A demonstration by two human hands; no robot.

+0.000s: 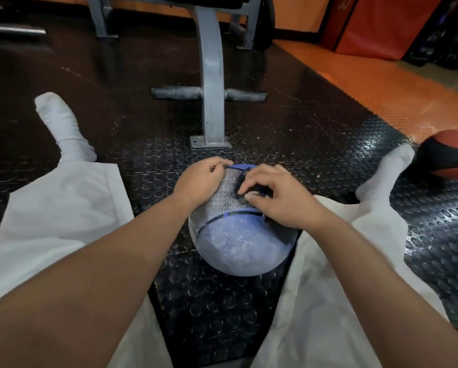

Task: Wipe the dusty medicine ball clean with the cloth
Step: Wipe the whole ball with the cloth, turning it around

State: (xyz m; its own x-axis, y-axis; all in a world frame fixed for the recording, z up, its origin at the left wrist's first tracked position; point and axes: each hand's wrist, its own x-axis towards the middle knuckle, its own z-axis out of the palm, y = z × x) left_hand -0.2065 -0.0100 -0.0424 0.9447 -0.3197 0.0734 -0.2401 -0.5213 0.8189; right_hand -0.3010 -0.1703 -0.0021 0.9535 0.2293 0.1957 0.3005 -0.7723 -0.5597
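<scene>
Head view, single entry. Medicine ball: blue with a grey textured panel, filmed with pale dust, resting on the black studded floor mat between my spread legs in white trousers. My left hand: palm on the ball's upper left side, fingers curled over its far edge, holding it. My right hand: on the ball's upper right, fingertips and thumb pinching a small dark cloth against the grey panel. White socks: left, right. Grey metal bench frame: upright just beyond the ball, its foot plate on the mat. Red-and-black ball: at the right edge, beside my right foot. Orange floor strip: borders the mat.
</scene>
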